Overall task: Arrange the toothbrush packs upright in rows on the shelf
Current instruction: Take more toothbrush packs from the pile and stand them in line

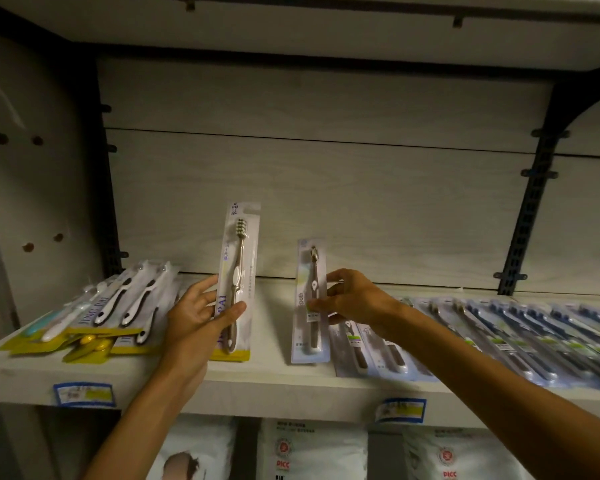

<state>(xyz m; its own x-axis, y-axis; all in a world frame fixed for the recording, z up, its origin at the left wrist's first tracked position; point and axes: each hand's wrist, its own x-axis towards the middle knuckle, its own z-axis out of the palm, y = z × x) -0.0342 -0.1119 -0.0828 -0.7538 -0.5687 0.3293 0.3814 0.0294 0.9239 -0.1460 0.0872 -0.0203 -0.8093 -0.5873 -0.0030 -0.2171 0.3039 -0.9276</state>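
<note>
Two toothbrush packs stand on the shelf (271, 372): left hand (198, 318) grips the yellow-footed pack (238, 282) at its 9 o'clock edge, right hand (354, 299) pinches the blue pack (309, 303) at 3 o'clock; light, stiffish, probably slippery blister card, best held by the edges.

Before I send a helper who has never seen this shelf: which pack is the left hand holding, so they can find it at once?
On the pale wooden shelf, look left of the middle gap, beside the heap of flat-lying yellow-bottomed packs. There the left hand holds a tall white toothbrush pack with a yellow foot upright. It stands taller than the bluish pack in the right hand.
</note>
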